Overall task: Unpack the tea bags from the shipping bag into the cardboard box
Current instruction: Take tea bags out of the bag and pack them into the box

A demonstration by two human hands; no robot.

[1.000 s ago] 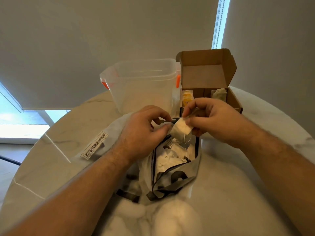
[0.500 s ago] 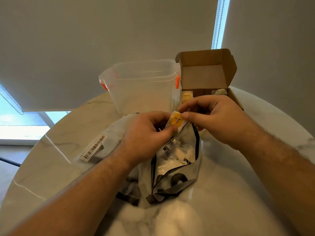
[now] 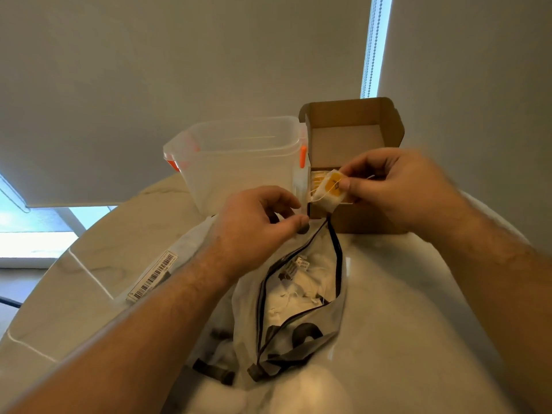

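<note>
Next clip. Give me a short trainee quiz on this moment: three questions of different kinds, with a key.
1. True or false: the right hand pinches a tea bag.
2. The box has its lid: A shut, B open, C torn off.
3. Fill in: more tea bags lie in the shipping ___.
Key: 1 true; 2 B; 3 bag.

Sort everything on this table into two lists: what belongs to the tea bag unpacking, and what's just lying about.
Part of the job: tea bag pinched by the right hand; shipping bag with more tea bags inside; cardboard box, open; left hand at the bag's mouth.

Lying about: clear plastic tub with orange clips, beside the box.
</note>
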